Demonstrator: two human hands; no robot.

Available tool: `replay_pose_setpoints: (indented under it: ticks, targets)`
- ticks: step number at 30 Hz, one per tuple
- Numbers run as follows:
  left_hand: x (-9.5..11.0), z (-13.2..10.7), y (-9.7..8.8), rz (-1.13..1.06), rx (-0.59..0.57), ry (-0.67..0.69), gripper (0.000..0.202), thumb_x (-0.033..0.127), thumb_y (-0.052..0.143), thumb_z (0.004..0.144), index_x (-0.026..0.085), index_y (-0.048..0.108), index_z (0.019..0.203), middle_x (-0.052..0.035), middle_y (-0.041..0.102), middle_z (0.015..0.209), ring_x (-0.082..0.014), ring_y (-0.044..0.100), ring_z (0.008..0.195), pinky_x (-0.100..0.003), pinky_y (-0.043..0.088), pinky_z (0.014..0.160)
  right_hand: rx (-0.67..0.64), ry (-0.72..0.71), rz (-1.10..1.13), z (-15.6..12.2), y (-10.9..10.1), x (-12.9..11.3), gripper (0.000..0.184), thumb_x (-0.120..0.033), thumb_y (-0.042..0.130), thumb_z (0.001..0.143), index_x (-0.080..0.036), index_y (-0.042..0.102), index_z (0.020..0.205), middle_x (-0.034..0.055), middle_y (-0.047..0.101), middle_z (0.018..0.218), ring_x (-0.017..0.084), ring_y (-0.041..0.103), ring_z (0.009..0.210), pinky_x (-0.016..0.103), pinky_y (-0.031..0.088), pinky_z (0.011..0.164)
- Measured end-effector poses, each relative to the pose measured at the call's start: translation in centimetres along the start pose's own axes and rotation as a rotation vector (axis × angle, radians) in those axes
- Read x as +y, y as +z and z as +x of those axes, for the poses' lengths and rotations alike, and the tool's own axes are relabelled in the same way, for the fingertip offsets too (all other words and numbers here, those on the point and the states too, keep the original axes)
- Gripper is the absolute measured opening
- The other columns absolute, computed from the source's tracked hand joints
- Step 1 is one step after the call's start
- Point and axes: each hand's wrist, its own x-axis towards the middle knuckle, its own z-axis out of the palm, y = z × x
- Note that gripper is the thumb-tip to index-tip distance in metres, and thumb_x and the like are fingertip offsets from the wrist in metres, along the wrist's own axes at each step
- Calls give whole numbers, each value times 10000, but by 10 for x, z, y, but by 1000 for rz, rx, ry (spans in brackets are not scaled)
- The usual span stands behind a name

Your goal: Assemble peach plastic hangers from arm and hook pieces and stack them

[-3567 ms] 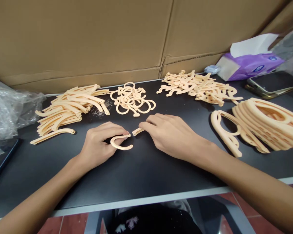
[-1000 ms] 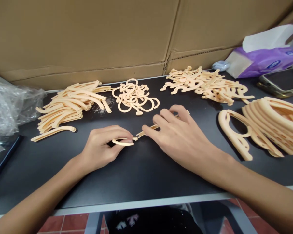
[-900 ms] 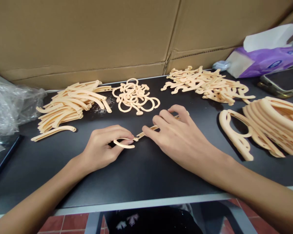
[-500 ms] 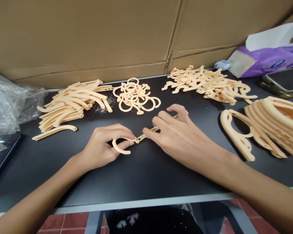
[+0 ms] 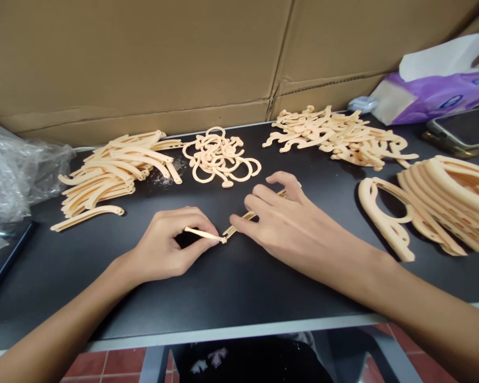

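My left hand pinches a peach plastic hook, which appears edge-on as a thin strip. My right hand holds a narrow peach plastic bar under its fingers, with the bar's far end showing beyond them. The hook's tip meets the bar's near end between my hands, and I cannot tell whether they are joined. Behind my hands lie a tangled pile of hooks and a pile of curved plastic arms. A heap of S-shaped pieces lies further right.
A stack of assembled plastic hangers lies at the right of the black table. Crumpled clear plastic, a tissue pack and a phone lie along the edges. Cardboard stands behind.
The hook has turned from lying flat with its curve visible to edge-on, its tip still at the bar's end. My right hand has shifted only slightly, and the view has barely moved.
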Motion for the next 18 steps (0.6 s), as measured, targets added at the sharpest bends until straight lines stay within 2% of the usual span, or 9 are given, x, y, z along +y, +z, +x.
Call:
replay_pose_setpoints:
  ticks: [11, 18]
  targets:
    - [1, 1, -1, -27, -63, -11, 61, 151, 675, 877, 180, 712, 840, -3, 725, 821, -123, 647, 746, -239, 501, 728, 73, -64, -46, -1, 0, -2, 345, -38, 435, 939, -210, 730, 994, 30, 604, 752, 217, 532, 789, 450, 254, 960]
    - [0, -2, -1, -9, -52, 22, 63, 155, 663, 883, 181, 701, 841, -7, 708, 810, -123, 639, 728, -235, 496, 695, 108, -99, -71, 1, 1, -2, 372, -52, 384, 970, -197, 726, 970, 38, 606, 736, 219, 544, 776, 419, 289, 894]
